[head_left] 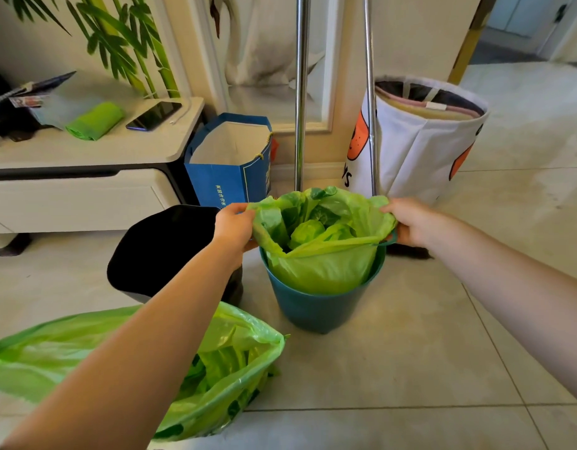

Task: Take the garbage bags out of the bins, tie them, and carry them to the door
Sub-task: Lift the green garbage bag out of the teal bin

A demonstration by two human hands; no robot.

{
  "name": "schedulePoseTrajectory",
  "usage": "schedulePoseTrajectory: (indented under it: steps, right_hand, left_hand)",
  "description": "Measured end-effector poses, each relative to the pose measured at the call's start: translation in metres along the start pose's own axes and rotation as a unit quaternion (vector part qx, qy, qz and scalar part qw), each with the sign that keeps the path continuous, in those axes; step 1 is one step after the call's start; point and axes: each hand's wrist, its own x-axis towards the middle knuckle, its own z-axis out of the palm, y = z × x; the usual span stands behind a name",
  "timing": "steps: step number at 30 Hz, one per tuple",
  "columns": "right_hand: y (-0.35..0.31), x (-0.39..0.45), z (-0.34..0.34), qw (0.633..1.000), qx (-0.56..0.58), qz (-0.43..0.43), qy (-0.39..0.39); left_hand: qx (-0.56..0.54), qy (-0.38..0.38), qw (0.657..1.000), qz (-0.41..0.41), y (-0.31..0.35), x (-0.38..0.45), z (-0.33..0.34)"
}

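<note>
1. A thin green plastic garbage bag [323,251] sat partly lifted in a round teal plastic bin [316,306] on the pale tiled floor [410,352], its crumpled rim standing above the bin's edge.
2. The left hand [233,227] pinched the bag's rim on one side, fingers curled round the plastic; the right hand [407,222] gripped the opposite side, a grip closed on the rim there.
3. A second green plastic garbage bag [232,362], filled and with its mouth loose, lay on the floor just beside the teal bin, partly under the left forearm.
4. A black bin [157,248] stood close behind it, left of the teal one.
5. Against the wall stood a blue paper gift bag [228,180], two metal poles [301,92] and a white fabric basket with orange print [417,147].
6. At left, a low white cabinet's surface [124,147] carried a green roll of bags [95,121] and a dark phone [154,115]; bamboo was pictured on the wall [128,43] above.
</note>
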Motion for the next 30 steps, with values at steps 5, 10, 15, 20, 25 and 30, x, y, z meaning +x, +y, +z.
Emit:
schedulePoseTrajectory:
  steps: [5, 10, 15, 20, 25, 30]
  right_hand:
    - [-0.001, -0.005, 0.006, 0.949, -0.179, -0.257, 0.017]
    - [0.016, -0.022, -0.023, 0.950, -0.198, -0.243, -0.001]
    - [0.032, -0.022, -0.052, 0.962, -0.218, -0.148, 0.066]
    - [0.031, -0.029, -0.058, 0.944, -0.301, -0.093, 0.102]
    - [0.018, -0.028, -0.039, 0.909, -0.399, -0.098, 0.067]
    - [0.009, -0.018, -0.029, 0.822, -0.549, -0.143, 0.045]
  left_hand:
    - [0.076, -0.038, 0.994, 0.069, 0.010, -0.010, -0.001]
    - [0.151, -0.064, 0.984, 0.063, 0.001, -0.011, -0.032]
    - [0.181, -0.019, 0.983, 0.004, -0.014, -0.005, -0.061]
    - [0.297, -0.012, 0.955, -0.020, -0.013, 0.000, -0.063]
    - [0.314, -0.066, 0.946, -0.041, -0.010, -0.001, -0.040]
    - [0.346, -0.068, 0.934, -0.049, -0.005, 0.006, -0.028]
